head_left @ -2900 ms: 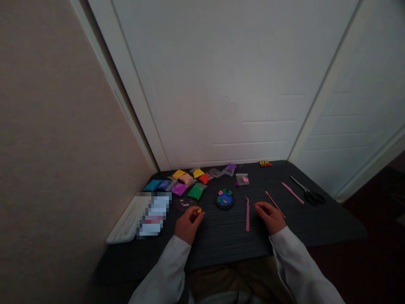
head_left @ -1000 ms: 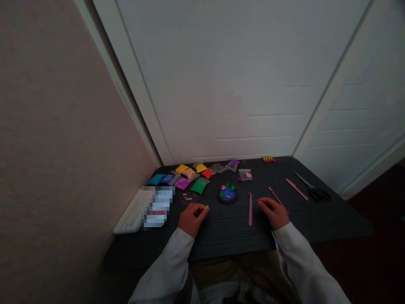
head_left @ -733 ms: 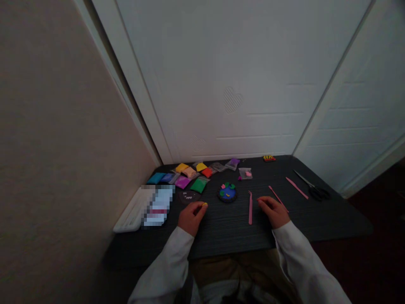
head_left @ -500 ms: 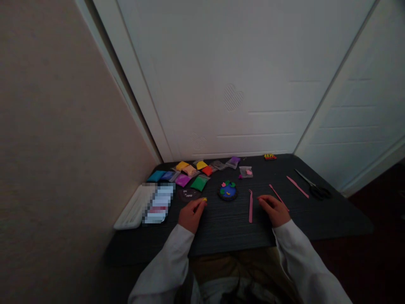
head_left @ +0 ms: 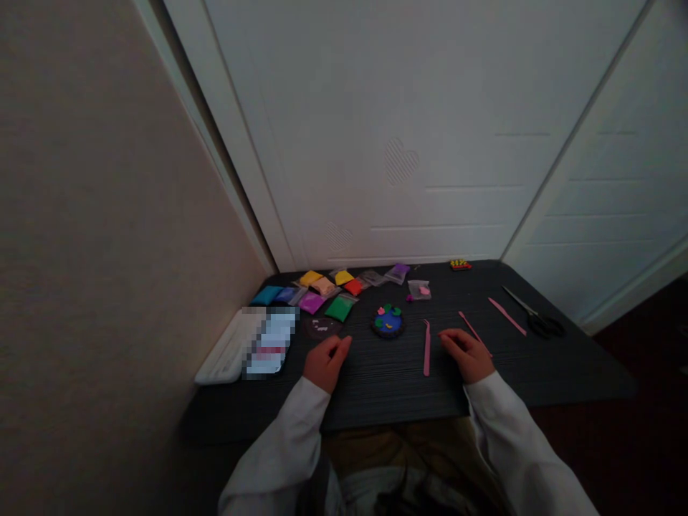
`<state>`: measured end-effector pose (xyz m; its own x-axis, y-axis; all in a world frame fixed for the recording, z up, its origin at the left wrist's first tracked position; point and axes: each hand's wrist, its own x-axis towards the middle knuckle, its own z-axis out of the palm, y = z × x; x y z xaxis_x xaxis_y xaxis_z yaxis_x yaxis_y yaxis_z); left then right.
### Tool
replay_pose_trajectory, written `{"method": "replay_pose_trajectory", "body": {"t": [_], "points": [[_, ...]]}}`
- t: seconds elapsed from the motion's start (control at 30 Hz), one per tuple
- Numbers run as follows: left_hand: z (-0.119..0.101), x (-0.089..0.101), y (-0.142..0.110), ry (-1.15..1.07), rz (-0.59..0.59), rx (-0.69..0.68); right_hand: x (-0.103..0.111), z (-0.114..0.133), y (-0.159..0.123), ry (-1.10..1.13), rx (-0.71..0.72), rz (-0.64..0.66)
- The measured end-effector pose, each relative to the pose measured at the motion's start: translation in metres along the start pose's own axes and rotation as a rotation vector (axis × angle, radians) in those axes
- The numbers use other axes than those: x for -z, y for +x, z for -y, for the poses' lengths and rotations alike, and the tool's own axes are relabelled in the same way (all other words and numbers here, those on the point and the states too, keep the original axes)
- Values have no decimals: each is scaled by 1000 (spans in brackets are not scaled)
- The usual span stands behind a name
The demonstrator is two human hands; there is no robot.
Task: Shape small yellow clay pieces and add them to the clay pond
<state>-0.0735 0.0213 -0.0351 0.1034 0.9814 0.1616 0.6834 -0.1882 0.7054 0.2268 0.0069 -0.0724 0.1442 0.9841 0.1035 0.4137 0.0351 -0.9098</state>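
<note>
My left hand is closed in a pinch left of centre, its thumb and forefinger pressed together. The small yellow clay piece seen there a moment ago is hidden by the fingers now. My right hand also pinches; anything in its fingertips is too small to name. Between the hands lie pink tweezers. Beyond them sits a round clay pond with a dark rim, blue middle, green leaves, a pink flower and a yellow bit. A thin pink tool passes behind my right hand.
Several bags of coloured clay, such as a green bag, lie at the back left. A dark oval piece with white marks is near my left hand. At left is a white case; at right, a pink knife tool and scissors.
The yellow clay at my left fingertips has gone out of sight. Both hands stay nearly in place; the view has shifted slightly.
</note>
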Motion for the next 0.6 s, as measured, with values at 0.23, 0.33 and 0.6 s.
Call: {"method": "replay_pose_trajectory", "body": {"t": [0.23,0.33,0.6], "points": [[3,-5,0,-35,38,-16,1,3,-1,16,-4,11],[1,-5,0,-59,79,-37,1,4,-1,27,-8,2],[-14,-4,-2,-163,92,-19,10,9,-5,-64,32,-7]]}}
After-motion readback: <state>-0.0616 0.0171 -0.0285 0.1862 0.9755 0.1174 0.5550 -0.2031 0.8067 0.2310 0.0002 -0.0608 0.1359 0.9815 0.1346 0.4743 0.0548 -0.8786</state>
